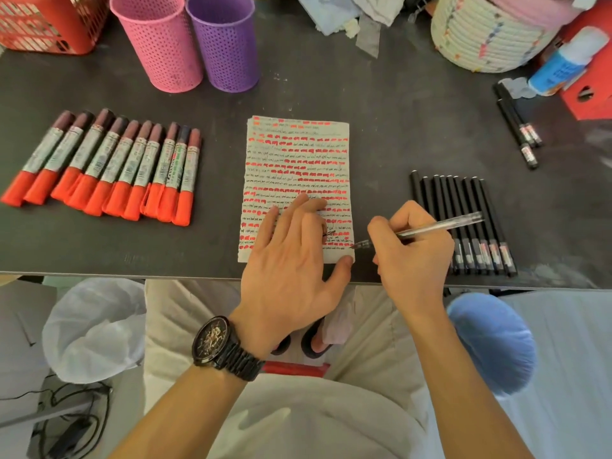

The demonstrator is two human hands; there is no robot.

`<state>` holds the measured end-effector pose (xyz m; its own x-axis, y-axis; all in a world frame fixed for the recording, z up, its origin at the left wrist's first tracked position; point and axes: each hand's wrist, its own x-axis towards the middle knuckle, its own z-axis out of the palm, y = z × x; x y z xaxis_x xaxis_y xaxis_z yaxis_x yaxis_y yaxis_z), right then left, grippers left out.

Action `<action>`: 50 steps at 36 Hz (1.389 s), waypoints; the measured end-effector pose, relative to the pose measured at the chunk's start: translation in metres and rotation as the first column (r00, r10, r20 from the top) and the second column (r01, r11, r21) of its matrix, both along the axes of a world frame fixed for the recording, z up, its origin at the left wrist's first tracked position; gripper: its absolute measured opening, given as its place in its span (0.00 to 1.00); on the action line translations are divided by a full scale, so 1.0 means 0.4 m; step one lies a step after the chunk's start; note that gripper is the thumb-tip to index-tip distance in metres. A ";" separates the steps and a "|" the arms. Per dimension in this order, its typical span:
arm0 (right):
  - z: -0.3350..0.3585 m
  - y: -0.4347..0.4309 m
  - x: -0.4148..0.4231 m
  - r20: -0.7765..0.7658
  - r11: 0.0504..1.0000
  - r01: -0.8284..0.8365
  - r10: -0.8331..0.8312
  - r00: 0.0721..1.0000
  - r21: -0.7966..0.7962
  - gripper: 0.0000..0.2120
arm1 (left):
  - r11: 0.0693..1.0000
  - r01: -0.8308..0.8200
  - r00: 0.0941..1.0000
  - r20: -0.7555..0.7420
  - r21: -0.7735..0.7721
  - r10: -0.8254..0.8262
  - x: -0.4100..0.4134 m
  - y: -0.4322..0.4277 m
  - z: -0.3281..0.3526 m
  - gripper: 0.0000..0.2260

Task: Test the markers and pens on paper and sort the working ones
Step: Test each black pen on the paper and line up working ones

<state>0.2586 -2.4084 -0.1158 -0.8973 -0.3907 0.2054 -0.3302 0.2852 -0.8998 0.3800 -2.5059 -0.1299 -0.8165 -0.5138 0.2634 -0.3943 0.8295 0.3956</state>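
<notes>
- Paper (298,154) lies near the front edge of the dark table (397,104), its lines filled from top to bottom with red dashes and dark scribbles.
- Left hand (291,260) rests palm down on the lower part of the sheet. Its fingers are straight and spread, pointing away from the person. The thumb is splayed out to the sheet's bottom right corner, and the hand holds nothing.
- Black watch (218,347) sits on the left wrist, which reaches in over the table's front edge.
- Right hand (412,256) sits just right of the sheet with its fingers curled, pinching a clear pen (437,226) near its writing end between thumb and fingers.
- Pen tip is at the sheet's right edge, close to the bottom. The barrel slants up and away to the right, its back end above the row of black pens.
- Black pens (463,210) lie side by side just right of the writing hand, packed against each other, labelled ends toward the person.
- Spare black pens (518,124), three of them, lie well apart from that row, near the table's far right.
- Red markers (102,167) lie in a fanned row left of the sheet, red ends toward the person and dark caps away.
- Pink cup (159,41) and purple cup (225,41) stand upright side by side at the back of the table.
</notes>
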 end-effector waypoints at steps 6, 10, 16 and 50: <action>0.001 -0.004 0.001 -0.025 1.000 -0.020 0.021 0.999 0.020 0.14 | 1.000 -0.008 1.000 -0.017 -0.007 0.007 -0.002 0.001 0.005 0.22; 0.002 -0.004 0.001 -0.040 0.999 -0.045 0.046 0.998 0.025 0.14 | 1.000 -0.010 1.000 -0.018 -0.012 0.010 -0.002 0.002 0.006 0.22; 0.002 -0.008 0.002 -0.042 0.998 -0.049 0.051 0.998 0.048 0.14 | 1.000 -0.009 1.000 -0.018 -0.007 0.008 -0.001 0.001 0.006 0.21; 0.008 -0.005 0.006 -0.080 0.999 -0.033 0.036 0.996 0.032 0.14 | 1.000 0.008 0.999 -0.044 0.008 -0.008 -0.001 -0.003 0.002 0.21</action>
<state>0.2611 -2.4104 -0.1126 -0.8643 -0.4284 0.2638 -0.4113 0.2998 -0.8608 0.3796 -2.5070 -0.1292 -0.8083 -0.5097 0.2946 -0.3699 0.8290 0.4195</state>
